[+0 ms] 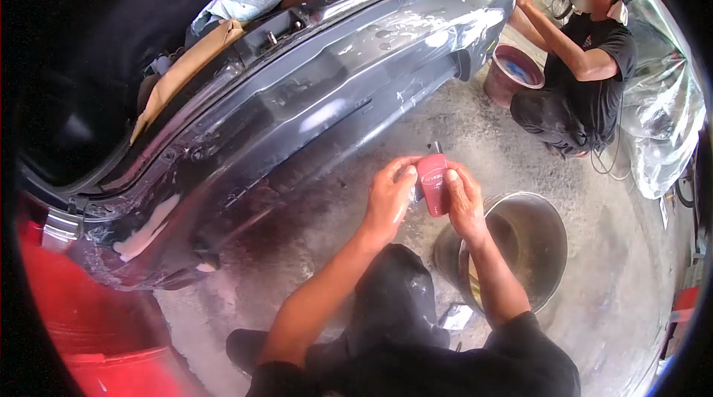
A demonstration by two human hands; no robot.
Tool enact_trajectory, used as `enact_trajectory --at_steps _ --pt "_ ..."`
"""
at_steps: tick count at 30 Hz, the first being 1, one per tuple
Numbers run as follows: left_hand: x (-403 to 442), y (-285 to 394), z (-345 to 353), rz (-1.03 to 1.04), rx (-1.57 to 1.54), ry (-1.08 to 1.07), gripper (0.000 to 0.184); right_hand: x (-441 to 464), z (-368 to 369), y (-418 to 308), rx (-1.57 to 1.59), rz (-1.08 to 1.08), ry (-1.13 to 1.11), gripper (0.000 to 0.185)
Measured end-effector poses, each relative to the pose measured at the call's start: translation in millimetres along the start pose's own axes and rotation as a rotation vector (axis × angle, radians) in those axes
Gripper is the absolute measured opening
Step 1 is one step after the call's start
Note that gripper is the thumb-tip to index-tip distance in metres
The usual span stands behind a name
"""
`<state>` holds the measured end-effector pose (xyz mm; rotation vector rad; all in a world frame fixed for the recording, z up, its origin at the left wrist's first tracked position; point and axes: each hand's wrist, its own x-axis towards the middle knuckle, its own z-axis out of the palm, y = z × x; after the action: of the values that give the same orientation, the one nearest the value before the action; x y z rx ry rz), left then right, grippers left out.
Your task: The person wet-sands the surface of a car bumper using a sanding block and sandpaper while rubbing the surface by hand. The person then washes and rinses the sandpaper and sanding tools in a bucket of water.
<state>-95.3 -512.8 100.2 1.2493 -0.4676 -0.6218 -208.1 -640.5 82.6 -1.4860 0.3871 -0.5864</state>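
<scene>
My left hand and my right hand hold a wet, rounded red sanding block between them, in front of my knees. Both thumbs press on its near face, and the other fingers curl behind it, partly hidden. A small grey-blue piece, perhaps sandpaper, shows at the block's left edge under my left fingers. Beyond my hands is a grey car bumper, wet and streaked with whitish residue. Below my right forearm stands a metal bucket with some liquid in it.
Another person crouches at the bumper's far end, hands raised against it, beside a reddish tub. Plastic sheeting hangs at the right. Cardboard lines the open trunk's edge. Red bodywork is at lower left. A white packet lies on the floor.
</scene>
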Motion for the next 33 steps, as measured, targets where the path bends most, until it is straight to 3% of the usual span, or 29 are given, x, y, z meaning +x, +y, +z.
enact_trajectory --at_steps 6,10,11,12,13,14,15,19,20,22,23,26,28,33 --pt "-12 16 20 0.079 0.173 -0.04 0.032 4 -2 30 -0.184 -0.251 0.141 0.027" --pt "-12 19 28 0.203 0.457 -0.01 0.034 5 -11 19 -0.07 -0.179 0.181 0.067" --pt "-9 21 29 0.238 0.483 -0.027 0.034 11 -21 22 0.06 -0.115 0.103 0.088" --pt "-7 23 29 0.269 0.514 -0.044 0.034 15 -26 28 0.271 -0.009 0.136 0.085" --pt "-4 23 33 0.362 0.505 -0.093 0.032 16 -28 11 0.391 0.06 0.052 0.082" --pt "-4 26 33 0.32 0.563 -0.091 0.032 15 -30 -5 0.513 0.124 -0.024 0.08" --pt "-4 36 36 0.283 0.619 -0.092 0.032 15 -29 -6 0.545 0.102 0.002 0.06" --pt "1 38 38 0.303 0.901 -0.046 0.028 9 -15 10 0.277 -0.058 0.159 0.03" --pt "4 36 34 0.317 0.985 -0.018 0.027 8 -14 30 0.028 -0.236 0.148 0.041" --pt "4 37 27 0.208 0.999 0.013 0.028 -3 7 9 -0.087 -0.299 0.035 0.057" --pt "4 40 23 0.146 0.995 0.022 0.028 -6 10 -1 -0.387 -0.414 -0.062 0.075" --pt "6 46 16 0.06 1.008 0.043 0.03 -19 27 -5 -0.653 -0.419 -0.003 0.081" --pt "4 51 25 0.005 1.025 0.035 0.03 -24 30 -2 -0.569 -0.39 0.002 0.079" --pt "11 54 43 0.149 0.983 -0.001 0.036 -16 29 1 -0.514 -0.431 0.14 0.064"
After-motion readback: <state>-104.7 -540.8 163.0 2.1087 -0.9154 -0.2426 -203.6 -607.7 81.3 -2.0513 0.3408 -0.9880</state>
